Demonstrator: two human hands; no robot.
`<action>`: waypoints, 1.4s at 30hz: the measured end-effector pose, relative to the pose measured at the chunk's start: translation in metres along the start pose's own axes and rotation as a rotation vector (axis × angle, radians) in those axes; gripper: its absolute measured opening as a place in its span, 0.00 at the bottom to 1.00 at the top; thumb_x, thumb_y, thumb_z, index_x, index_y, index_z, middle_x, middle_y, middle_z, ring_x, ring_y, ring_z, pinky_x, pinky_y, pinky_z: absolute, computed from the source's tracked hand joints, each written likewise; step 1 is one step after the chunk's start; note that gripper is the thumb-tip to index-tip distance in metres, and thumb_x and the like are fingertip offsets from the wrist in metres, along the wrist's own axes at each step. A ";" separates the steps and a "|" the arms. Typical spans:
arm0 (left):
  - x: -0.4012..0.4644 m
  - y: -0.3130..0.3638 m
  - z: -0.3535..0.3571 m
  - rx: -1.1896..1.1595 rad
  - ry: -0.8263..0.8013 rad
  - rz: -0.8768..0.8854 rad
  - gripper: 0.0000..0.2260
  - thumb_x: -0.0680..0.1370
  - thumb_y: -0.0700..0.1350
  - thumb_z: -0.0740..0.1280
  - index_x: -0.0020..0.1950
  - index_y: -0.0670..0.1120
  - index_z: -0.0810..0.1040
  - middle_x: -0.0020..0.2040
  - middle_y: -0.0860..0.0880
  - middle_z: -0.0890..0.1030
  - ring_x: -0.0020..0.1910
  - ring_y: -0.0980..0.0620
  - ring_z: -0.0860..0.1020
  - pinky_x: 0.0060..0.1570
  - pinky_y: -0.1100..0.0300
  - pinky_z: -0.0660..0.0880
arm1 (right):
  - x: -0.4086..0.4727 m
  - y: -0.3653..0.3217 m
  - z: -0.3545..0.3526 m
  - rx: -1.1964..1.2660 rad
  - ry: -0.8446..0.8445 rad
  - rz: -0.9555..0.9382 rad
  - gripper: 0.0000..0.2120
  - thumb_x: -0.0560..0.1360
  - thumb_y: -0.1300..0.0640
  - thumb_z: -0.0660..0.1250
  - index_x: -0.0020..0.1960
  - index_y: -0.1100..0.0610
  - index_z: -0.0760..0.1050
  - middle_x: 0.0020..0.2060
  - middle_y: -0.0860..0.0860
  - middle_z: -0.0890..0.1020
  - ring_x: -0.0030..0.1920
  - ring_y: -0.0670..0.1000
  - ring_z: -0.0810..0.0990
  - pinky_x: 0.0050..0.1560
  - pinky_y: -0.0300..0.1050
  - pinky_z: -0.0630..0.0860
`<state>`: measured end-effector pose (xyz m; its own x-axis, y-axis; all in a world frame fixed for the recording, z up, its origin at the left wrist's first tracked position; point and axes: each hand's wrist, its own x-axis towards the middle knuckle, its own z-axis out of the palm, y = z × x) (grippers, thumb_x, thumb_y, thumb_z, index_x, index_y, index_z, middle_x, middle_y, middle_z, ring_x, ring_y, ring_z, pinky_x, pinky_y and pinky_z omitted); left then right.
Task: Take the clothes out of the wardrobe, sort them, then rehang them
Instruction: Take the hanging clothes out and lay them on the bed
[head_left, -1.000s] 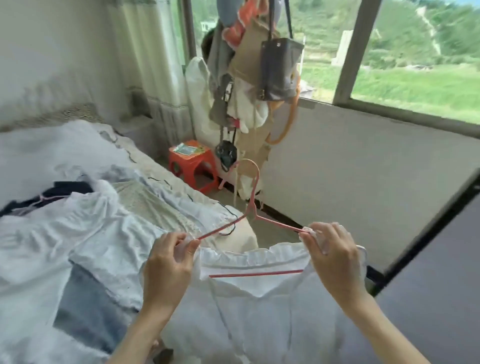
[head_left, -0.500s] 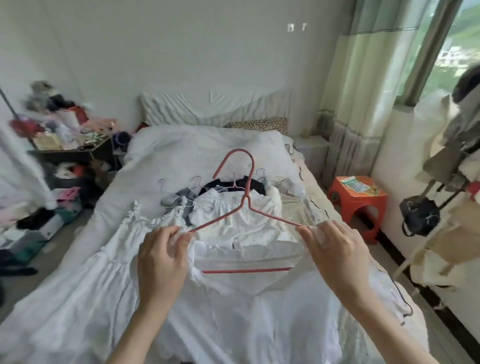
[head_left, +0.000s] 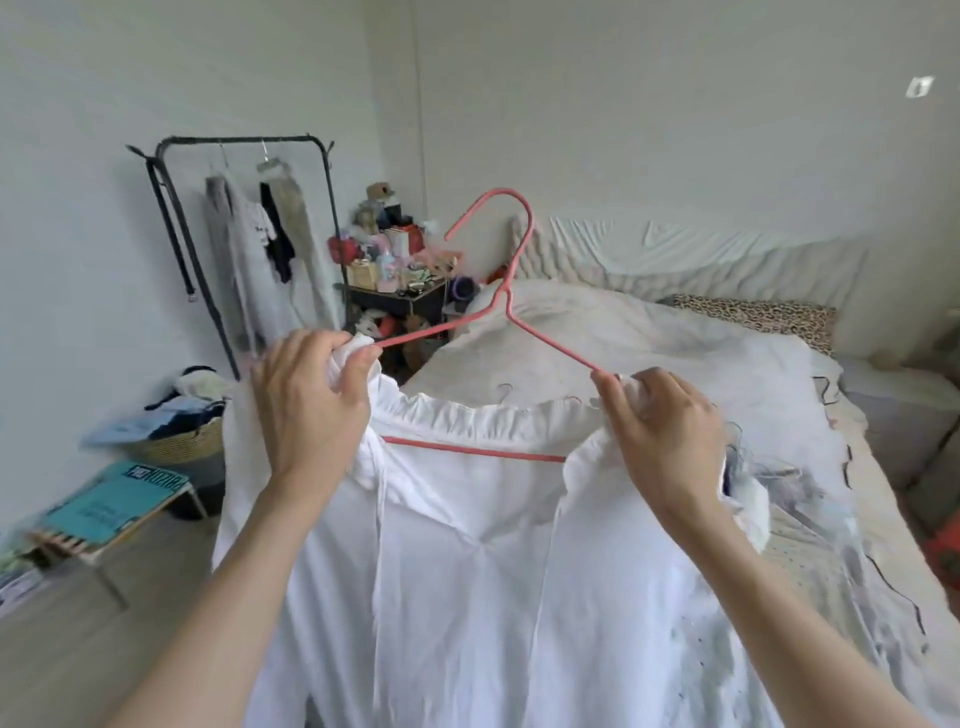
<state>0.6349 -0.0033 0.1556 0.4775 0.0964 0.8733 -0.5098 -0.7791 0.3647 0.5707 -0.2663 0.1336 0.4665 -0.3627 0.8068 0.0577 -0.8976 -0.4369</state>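
A white garment (head_left: 467, 571) with a ruffled neckline hangs on a pink wire hanger (head_left: 514, 291), held up in front of me. My left hand (head_left: 311, 395) grips the garment's left shoulder over the hanger's end. My right hand (head_left: 660, 426) grips the right shoulder the same way. The hanger's lower bar shows through the neck opening. A black clothes rack (head_left: 244, 150) stands at the back left with a few garments (head_left: 260, 249) hanging on it.
The bed (head_left: 675, 338) lies behind and to the right, with more clothes (head_left: 779, 493) by my right wrist. A cluttered side table (head_left: 400, 291) stands beside the rack. A woven basket of clothes (head_left: 182, 441) and a low stand with a teal book (head_left: 109, 504) sit at left.
My view has swung left, from the window past the bed to the clothes rack. Both hands keep their hold on the white garment and hanger, carried along with the turn.
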 end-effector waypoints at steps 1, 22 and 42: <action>0.006 -0.006 0.002 0.018 0.010 0.000 0.15 0.75 0.52 0.62 0.43 0.40 0.77 0.41 0.43 0.79 0.44 0.42 0.74 0.44 0.52 0.64 | 0.004 -0.002 0.010 0.018 -0.002 -0.003 0.26 0.71 0.36 0.55 0.34 0.59 0.73 0.28 0.54 0.75 0.33 0.59 0.75 0.34 0.43 0.61; 0.173 -0.223 0.149 -0.060 -0.020 0.059 0.11 0.75 0.49 0.66 0.44 0.40 0.77 0.44 0.43 0.79 0.47 0.41 0.75 0.47 0.54 0.61 | 0.103 -0.091 0.266 0.020 0.034 0.106 0.25 0.69 0.34 0.53 0.34 0.56 0.69 0.29 0.51 0.72 0.38 0.60 0.75 0.44 0.51 0.66; 0.087 -0.314 0.513 0.085 -0.791 -0.026 0.12 0.79 0.50 0.62 0.49 0.41 0.76 0.48 0.42 0.78 0.51 0.40 0.74 0.46 0.52 0.64 | 0.066 0.156 0.516 -0.171 -0.411 0.480 0.19 0.74 0.41 0.61 0.36 0.57 0.69 0.37 0.59 0.79 0.43 0.62 0.76 0.42 0.51 0.66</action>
<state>1.2035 -0.0678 -0.0480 0.8712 -0.3281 0.3651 -0.4502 -0.8304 0.3282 1.0653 -0.3013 -0.0867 0.7068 -0.6381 0.3053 -0.3665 -0.6994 -0.6136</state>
